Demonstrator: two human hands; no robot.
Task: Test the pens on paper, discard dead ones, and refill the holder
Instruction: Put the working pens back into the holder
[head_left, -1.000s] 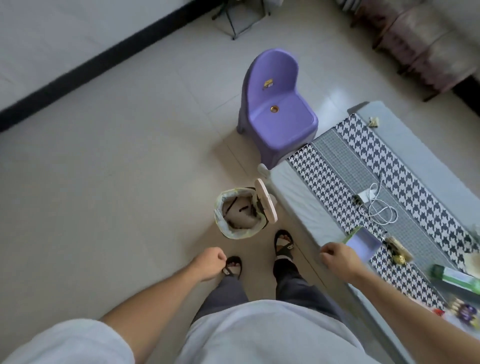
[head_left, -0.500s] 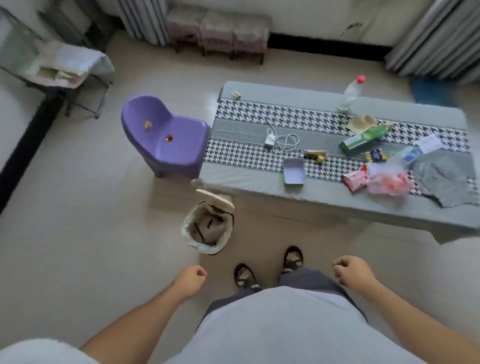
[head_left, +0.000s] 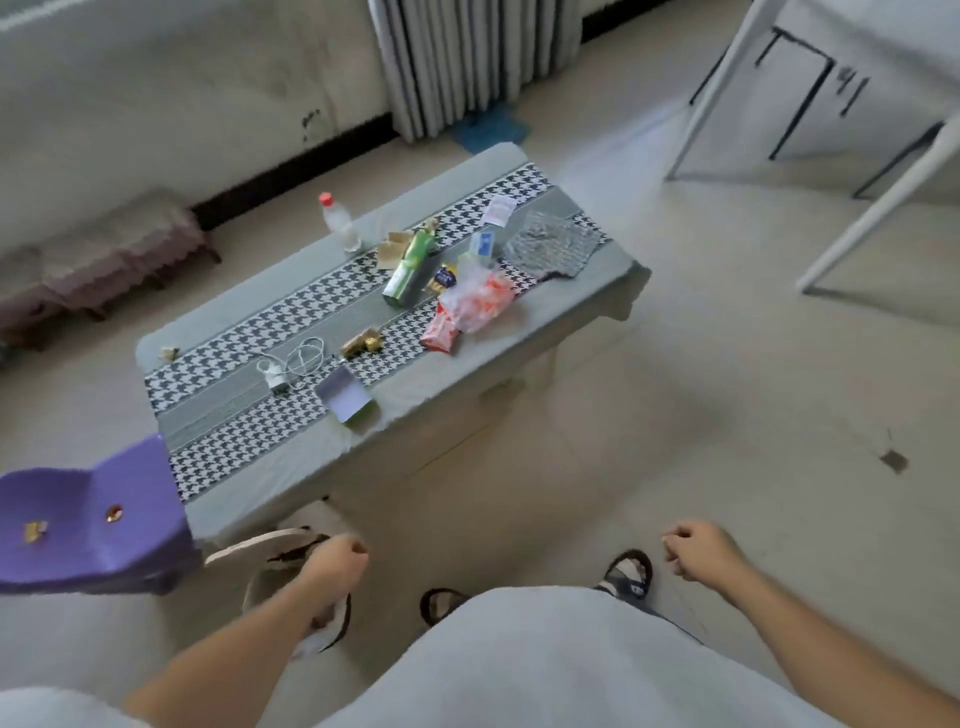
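both hands are curled into loose fists with nothing visibly held. the left hand (head_left: 332, 564) hangs over the waste bin (head_left: 291, 587), which stands on the floor just off the low table's (head_left: 291, 457) near-left corner, beside the purple chair (head_left: 88, 525); the arm covers most of the bin, so its contents cannot be made out. the right hand (head_left: 698, 551) hangs over bare floor, well apart from the table and bin. no pens, paper sheet or holder can be picked out with certainty. on the table, an open box (head_left: 345, 397) sits at the near edge, with a white charger and cable (head_left: 291, 366) just behind it. a green carton (head_left: 410, 267), red packets (head_left: 467, 309) and a folded cloth (head_left: 553, 247) crowd the right end; a bottle (head_left: 340, 221) stands by the far edge.
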